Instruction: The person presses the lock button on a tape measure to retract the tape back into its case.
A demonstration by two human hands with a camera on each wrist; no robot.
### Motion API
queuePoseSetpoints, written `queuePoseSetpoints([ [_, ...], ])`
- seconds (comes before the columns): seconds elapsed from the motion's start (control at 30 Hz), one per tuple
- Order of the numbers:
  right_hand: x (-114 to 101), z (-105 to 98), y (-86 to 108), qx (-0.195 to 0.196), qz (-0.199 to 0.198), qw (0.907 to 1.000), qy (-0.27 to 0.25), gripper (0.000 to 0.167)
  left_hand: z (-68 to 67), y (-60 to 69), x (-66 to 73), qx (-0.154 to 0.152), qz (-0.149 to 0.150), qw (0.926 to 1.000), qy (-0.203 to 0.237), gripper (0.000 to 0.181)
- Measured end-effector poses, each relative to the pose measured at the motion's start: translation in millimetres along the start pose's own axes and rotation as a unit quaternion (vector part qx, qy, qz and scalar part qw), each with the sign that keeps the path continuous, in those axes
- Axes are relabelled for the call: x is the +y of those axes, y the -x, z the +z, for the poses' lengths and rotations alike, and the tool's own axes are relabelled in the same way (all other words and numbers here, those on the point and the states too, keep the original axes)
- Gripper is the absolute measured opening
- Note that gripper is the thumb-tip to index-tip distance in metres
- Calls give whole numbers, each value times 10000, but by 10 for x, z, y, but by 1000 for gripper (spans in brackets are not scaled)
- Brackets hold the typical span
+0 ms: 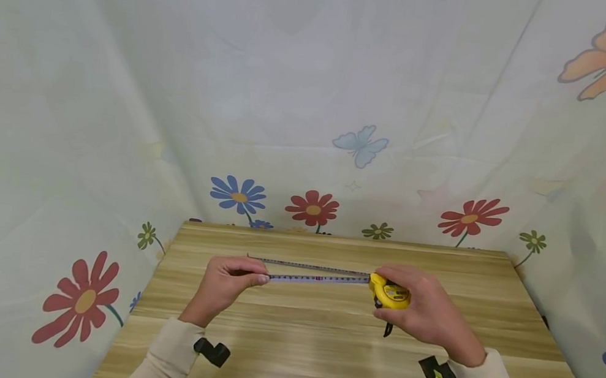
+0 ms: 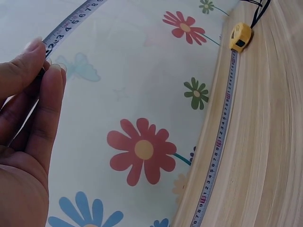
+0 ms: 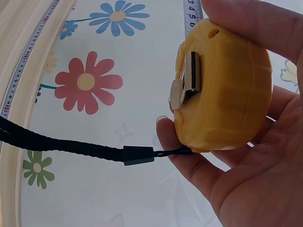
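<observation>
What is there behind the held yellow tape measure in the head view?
A second blade lies along the wooden table, running toward the held tape measure. Its own case seems covered there, but shows in the left wrist view.

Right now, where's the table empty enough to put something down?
On the wooden table, between the wrist cameras and in front of the stretched tape. Right of the right hand is bare too. It's crowded farther back, where that tape runs to the left hand and a second tape measure lies behind.
</observation>
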State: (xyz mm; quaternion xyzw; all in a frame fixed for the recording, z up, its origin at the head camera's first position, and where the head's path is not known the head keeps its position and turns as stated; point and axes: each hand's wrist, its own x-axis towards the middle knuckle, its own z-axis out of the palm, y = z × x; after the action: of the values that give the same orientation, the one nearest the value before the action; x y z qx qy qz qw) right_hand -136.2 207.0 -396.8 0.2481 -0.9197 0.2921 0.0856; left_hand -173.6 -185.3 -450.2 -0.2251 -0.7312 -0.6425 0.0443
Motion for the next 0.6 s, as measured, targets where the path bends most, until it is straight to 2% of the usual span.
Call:
queuePoseSetpoints([
  [0.2, 0, -2, -3, 15, -34, 10000, 15, 62, 9, 2, 17, 10, -6, 10000, -42, 11],
  [0.6, -18, 4, -14, -4, 12, 10000, -6, 62, 19, 7, 47, 103, -255, 9996, -58, 9],
])
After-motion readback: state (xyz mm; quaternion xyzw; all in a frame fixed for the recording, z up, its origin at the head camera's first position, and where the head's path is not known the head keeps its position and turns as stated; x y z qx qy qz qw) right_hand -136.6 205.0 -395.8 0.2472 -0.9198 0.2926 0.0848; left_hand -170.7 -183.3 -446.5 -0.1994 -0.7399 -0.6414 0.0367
